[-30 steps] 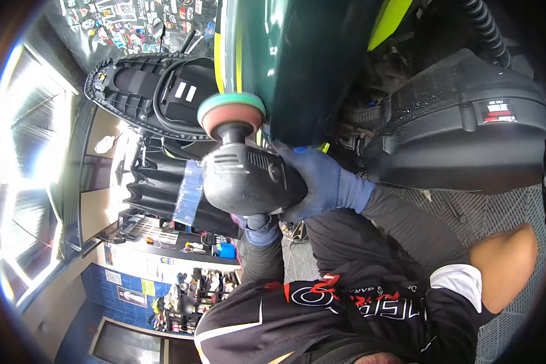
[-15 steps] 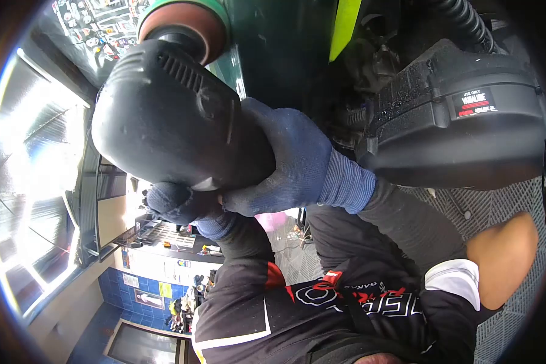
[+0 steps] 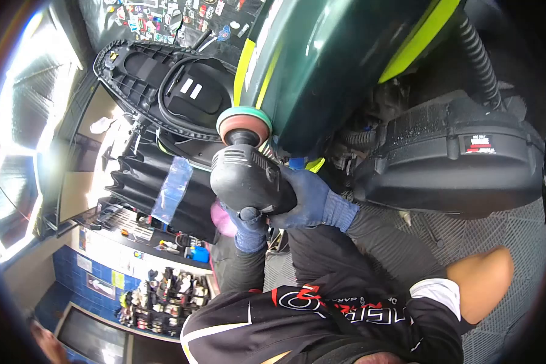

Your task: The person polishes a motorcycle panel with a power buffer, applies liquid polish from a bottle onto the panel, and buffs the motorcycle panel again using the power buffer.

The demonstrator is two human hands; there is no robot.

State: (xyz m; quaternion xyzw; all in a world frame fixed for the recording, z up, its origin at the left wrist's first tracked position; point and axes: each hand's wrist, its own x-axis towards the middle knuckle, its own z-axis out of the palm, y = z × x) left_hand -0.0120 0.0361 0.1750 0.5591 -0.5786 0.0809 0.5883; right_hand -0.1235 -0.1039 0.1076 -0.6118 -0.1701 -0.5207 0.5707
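Both my hands wear blue knit gloves with dark palms and hold a black handheld polisher (image 3: pixel 242 176). My right hand (image 3: pixel 312 197) wraps the body from the right. Below it, my left hand (image 3: pixel 247 227) is closed around the tool's near end, its fingers partly hidden. At the far end, the round pad (image 3: pixel 244 124), green and reddish, sits at the edge of a glossy dark green vehicle panel (image 3: pixel 327 67) with lime stripes. Whether the pad presses on the panel I cannot tell.
To the right is a black engine-side cover (image 3: pixel 449 164) with a label, below a ribbed hose (image 3: pixel 480 60). A seat unit (image 3: pixel 164 91) lies beyond the pad. Shelving with bottles (image 3: pixel 164 297) stands lower left. A blurred part of a person (image 3: pixel 48 343) shows at the bottom left.
The polisher has moved away from the camera, and looks smaller and lower in view. More of the green panel and the seat unit now show. Both hands keep their hold.
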